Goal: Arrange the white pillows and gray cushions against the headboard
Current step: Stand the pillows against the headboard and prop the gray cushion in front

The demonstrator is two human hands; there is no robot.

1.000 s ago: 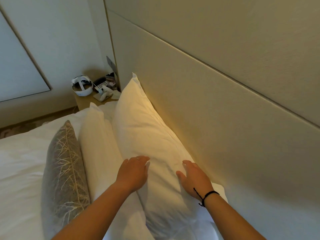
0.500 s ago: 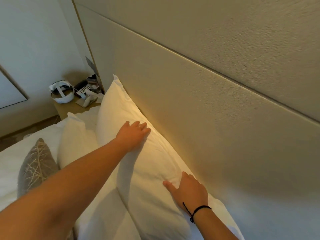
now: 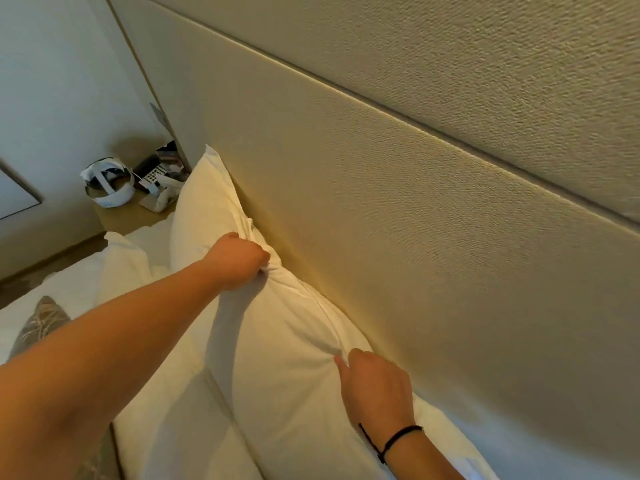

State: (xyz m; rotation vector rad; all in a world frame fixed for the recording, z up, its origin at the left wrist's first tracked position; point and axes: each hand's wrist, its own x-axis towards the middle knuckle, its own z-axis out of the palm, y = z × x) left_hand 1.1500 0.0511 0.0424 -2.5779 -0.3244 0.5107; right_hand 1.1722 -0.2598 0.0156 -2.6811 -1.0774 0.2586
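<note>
A white pillow (image 3: 277, 327) stands on its long edge against the padded beige headboard (image 3: 398, 209), its far corner poking up near the headboard's end. The left hand (image 3: 239, 261) reaches across and is bunched into a fist on the pillow's upper edge, gripping a fold of the fabric so that it puckers around the knuckles. The right hand (image 3: 375, 386), with a black cord bracelet (image 3: 394, 438) on the wrist, sits lower on the same edge, fingers curled and pinching the cloth where creases radiate out. In front of it a second white pillow (image 3: 166, 393) leans against the first, and a gray cushion (image 3: 40, 322) with a pale branching pattern shows beside the left forearm. Beyond the bed, a small table (image 3: 124, 220) holds a white headset (image 3: 109, 185) and a telephone (image 3: 154, 174).
</note>
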